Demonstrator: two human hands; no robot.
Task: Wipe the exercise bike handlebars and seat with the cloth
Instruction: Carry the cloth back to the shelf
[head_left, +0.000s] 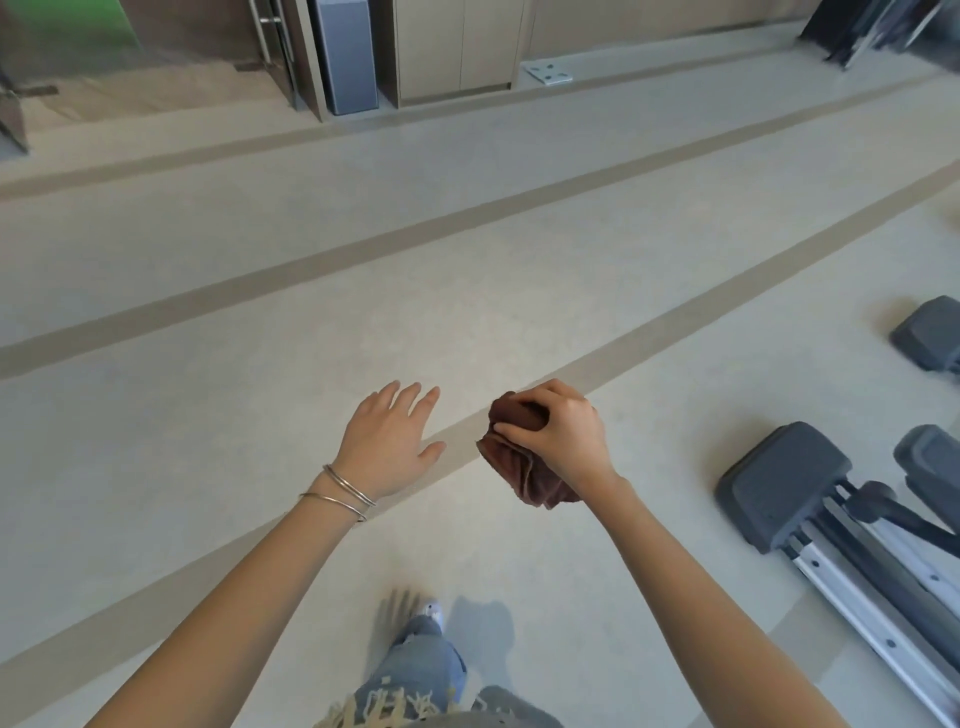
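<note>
My right hand (558, 431) grips a bunched dark brown cloth (524, 467) in mid-air above the floor. To its left my left hand (389, 441) is held out flat with straight fingers and holds nothing; two thin bangles sit on that wrist. No handlebars or seat of the exercise bike are in view. Only grey machine parts show at the right: a pedal-like grey pad (779, 483) on a silver rail (872, 597).
Pale floor with tan stripes (363, 254) stretches ahead. More grey pads (930, 332) lie at the right edge. Wooden cabinets (452, 47) and a grey upright unit (345, 52) line the far wall. My jeans leg and shoe (426, 654) are below.
</note>
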